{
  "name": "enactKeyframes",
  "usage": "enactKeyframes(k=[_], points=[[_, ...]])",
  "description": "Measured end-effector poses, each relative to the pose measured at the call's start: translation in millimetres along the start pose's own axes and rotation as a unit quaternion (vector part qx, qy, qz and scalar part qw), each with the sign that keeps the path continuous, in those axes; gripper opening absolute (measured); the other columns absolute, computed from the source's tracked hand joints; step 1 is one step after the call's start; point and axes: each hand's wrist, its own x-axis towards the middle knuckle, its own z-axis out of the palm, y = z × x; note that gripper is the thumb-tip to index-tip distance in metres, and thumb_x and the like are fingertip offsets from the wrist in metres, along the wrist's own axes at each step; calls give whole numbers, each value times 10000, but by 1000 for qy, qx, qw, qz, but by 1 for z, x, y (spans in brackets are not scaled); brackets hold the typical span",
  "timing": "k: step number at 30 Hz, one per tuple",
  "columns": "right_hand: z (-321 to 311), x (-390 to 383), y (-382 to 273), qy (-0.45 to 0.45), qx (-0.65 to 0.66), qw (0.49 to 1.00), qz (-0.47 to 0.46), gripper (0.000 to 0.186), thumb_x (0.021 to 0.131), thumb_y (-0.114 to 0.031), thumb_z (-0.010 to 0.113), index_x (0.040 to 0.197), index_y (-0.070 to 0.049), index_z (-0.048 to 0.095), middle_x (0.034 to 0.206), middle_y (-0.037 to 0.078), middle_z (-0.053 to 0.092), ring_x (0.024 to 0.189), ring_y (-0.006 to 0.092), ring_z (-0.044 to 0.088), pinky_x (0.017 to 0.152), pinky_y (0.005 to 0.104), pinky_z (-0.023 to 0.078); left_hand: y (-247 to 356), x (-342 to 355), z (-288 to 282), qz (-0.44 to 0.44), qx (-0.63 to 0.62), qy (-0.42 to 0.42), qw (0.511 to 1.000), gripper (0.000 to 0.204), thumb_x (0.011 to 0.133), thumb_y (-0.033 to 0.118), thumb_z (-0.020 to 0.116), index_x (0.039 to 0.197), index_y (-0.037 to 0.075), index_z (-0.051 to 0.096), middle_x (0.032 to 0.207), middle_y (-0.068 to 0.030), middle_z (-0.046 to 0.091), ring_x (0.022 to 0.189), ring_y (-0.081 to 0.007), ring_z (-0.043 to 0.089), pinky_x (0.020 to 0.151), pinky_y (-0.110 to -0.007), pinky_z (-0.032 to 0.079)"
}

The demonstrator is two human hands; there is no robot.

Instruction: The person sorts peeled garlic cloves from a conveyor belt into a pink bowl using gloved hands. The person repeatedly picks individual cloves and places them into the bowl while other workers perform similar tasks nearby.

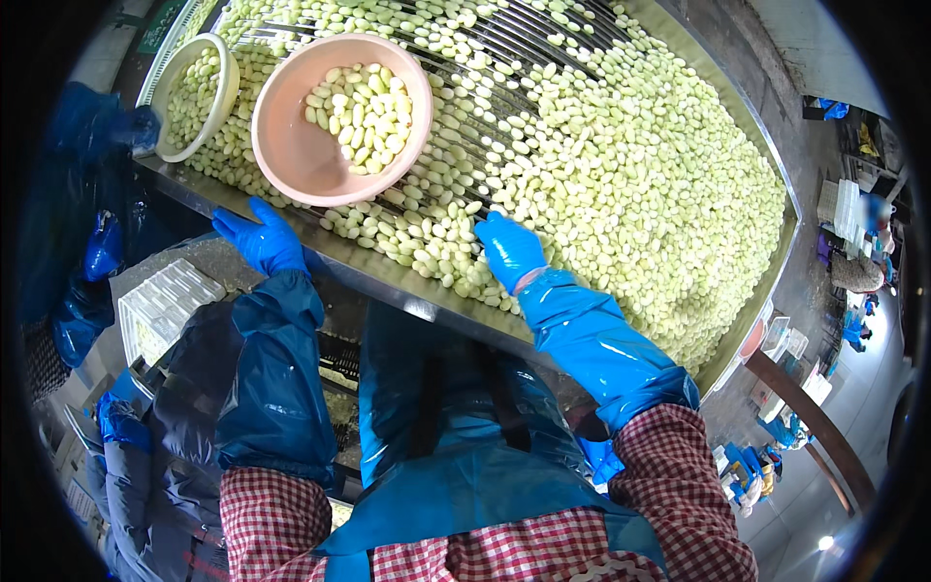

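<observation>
- The green pieces (659, 184) lie mostly loose on the slatted table (417, 308), heaped thickest across its right side; by far the larger share seems left to deal with.
- Some are already in the pink bowl (283, 136), gathered toward its right side, with much of its inside bare, so it looks only partly filled.
- The cream basin (233, 85), beside the bowl at the far left, also holds pieces; whether these count as finished cannot be told.
- Dark slats show between scattered pieces near the far edge, where the layer is thinner.
- The left hand (260, 240), gloved, is spread and seems to hold nothing, at the table's near edge below the bowl.
- The right hand (509, 252) has its fingers curled down among the pieces; I cannot tell whether it grips any.
- Overall, the work looks at an early stage.
</observation>
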Motion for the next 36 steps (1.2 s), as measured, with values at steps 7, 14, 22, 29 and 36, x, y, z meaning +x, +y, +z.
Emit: enactKeyframes(k=[7, 14, 22, 29, 36], points=[[-59, 12, 61, 203, 202, 950, 126, 173, 813, -72, 587, 965, -119, 653, 901, 111, 610, 809, 283, 624, 690, 330, 502, 2, -2, -9, 8, 54, 9, 998, 712, 913, 350, 526, 1416, -68, 246, 1442, -329, 243, 1334, -426, 294, 1052, -444, 339], [-42, 33, 87, 113, -58, 990, 55, 195, 839, -146, 573, 1031, -160, 607, 975, 119, 571, 846, 333, 597, 718, 412, 496, 13, -1, -7, -24, 48, -7, 999, 741, 893, 376, 533, 1426, -47, 239, 1451, -316, 238, 1271, -444, 386, 987, -466, 407], [-35, -19, 17, 113, 39, 992, -31, 214, 907, -175, 554, 1105, -146, 630, 1043, 125, 635, 956, 296, 612, 828, 391, 495, 7, 2, -4, -37, 76, 5, 996, 744, 866, 381, 522, 1418, -40, 256, 1449, -307, 246, 1198, -461, 456, 932, -487, 452], [8, -13, -10, -48, -104, 992, 57, 294, 850, -185, 549, 1135, -130, 592, 1023, 133, 630, 893, 312, 621, 738, 410, 504, 13, 4, -7, -40, 93, 2, 995, 757, 845, 368, 544, 1405, -51, 254, 1429, -320, 262, 1125, -467, 512, 881, -492, 487], [-27, -17, 36, 17, 210, 971, 117, 240, 937, -283, 527, 1060, -98, 616, 769, 88, 592, 666, 175, 590, 604, 328, 480, 20, 0, -8, -45, 105, -16, 993, 763, 844, 365, 554, 1409, -44, 246, 1437, -306, 259, 1154, -458, 495, 906, -495, 473]])
